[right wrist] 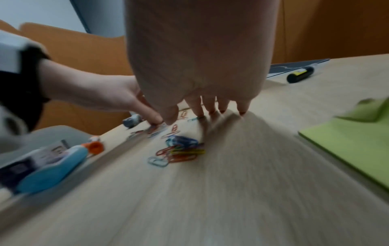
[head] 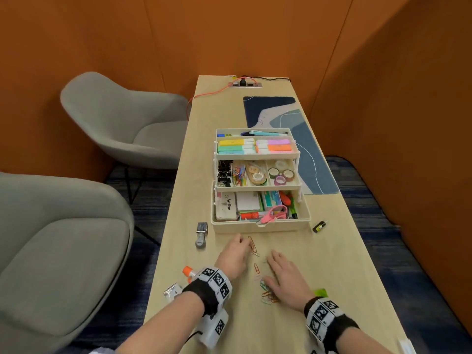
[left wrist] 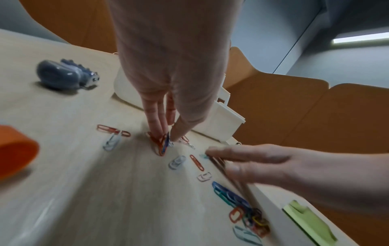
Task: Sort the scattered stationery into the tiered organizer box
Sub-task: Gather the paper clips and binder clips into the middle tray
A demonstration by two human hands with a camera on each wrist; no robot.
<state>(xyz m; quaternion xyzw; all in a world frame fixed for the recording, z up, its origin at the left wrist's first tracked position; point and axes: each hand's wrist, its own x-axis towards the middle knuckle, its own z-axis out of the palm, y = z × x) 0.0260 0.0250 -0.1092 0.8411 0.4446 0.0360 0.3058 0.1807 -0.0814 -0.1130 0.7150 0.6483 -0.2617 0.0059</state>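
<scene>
The cream tiered organizer box [head: 260,227] stands open in the middle of the table, its trays filled with highlighters, clips and tapes. Coloured paper clips lie scattered in front of it, with a bunched pile [head: 267,293] [left wrist: 248,214] [right wrist: 181,149] nearer me. My left hand [head: 244,242] [left wrist: 166,136] reaches just before the box; thumb and fingers pinch a red and a blue paper clip [left wrist: 162,144] against the tabletop. My right hand [head: 272,264] [right wrist: 189,114] lies beside the clips with straight fingers, its fingertips touching the wood and holding nothing.
A grey dispenser [head: 201,235] lies left of the box and a black-yellow marker [head: 319,226] to its right. A glue stick with an orange cap [head: 189,273] and green sticky notes [head: 320,292] sit near my wrists. A blue mat [head: 314,154] lies beyond; grey chairs [head: 122,123] stand left.
</scene>
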